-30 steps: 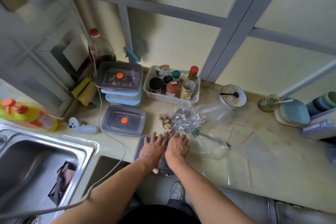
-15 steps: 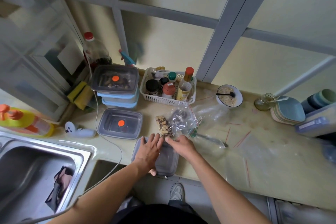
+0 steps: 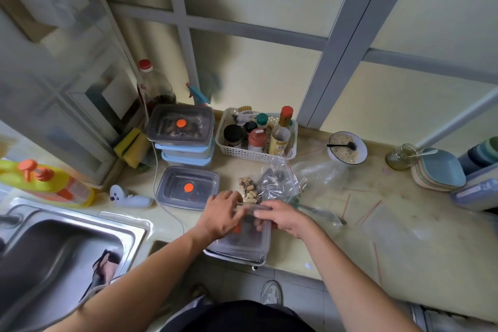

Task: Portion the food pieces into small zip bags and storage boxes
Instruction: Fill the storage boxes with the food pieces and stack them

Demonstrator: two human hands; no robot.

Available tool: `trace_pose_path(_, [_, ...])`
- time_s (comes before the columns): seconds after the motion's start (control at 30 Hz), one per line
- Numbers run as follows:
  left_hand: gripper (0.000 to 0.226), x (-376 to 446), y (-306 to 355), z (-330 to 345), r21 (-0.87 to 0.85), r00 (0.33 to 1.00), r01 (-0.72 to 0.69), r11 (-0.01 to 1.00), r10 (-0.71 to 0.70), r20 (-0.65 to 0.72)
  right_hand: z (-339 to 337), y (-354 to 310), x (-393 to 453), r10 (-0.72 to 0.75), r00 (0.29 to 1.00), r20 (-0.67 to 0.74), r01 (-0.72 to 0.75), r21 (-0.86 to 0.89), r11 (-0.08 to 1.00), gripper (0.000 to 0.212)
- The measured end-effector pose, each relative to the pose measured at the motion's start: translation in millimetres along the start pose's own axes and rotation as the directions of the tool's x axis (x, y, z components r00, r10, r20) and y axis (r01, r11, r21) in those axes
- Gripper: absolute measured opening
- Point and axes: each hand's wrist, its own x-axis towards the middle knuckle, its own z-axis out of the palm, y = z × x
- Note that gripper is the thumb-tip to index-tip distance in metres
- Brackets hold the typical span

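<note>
Two hands, left (image 3: 219,214) and right (image 3: 284,217), fingers curled gripping lidded storage box (image 3: 242,244) at its far edge; food pieces (image 3: 249,190) just beyond.

Just one view here, a wide-angle camera worn on the head, looking forward and steeply down over the counter (image 3: 404,245). It sits close enough that both forearms run in from the bottom edge toward the counter's near rim, and the lens bends the wall frames behind the counter into slanted lines. Left of the counter you get the sink (image 3: 64,245); at the counter's back edge sits the white basket (image 3: 242,153). Below the counter's front edge the floor and a shoe (image 3: 270,292) show, so the camera is almost over that edge.
</note>
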Motion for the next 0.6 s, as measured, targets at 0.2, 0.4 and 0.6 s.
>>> trace_pose_path(0.2, [0.024, 18.1, -1.6, -7.6, -0.454, 0.721, 0.291, 0.842, -0.505, -0.474, -44.7, 1.5, -1.1, -0.115, 0.944, -0.309, 0.265, 0.505, 0.822, 0.009])
trace_pose_path(0.4, [0.010, 36.7, 32.7, 8.0, -0.094, 1.000, 0.000, 0.996, -0.001, -0.010, -81.6, 32.4, -9.5, -0.009, 0.893, -0.450, 0.372, 0.726, 0.578, 0.018])
trace_pose_path(0.6, [0.055, 58.6, 72.9, 37.2, 0.009, 0.940, 0.061, 0.998, -0.061, 0.334, -100.4, 91.7, -13.6, 0.343, 0.828, -0.444, 0.214, 0.815, 0.538, 0.023])
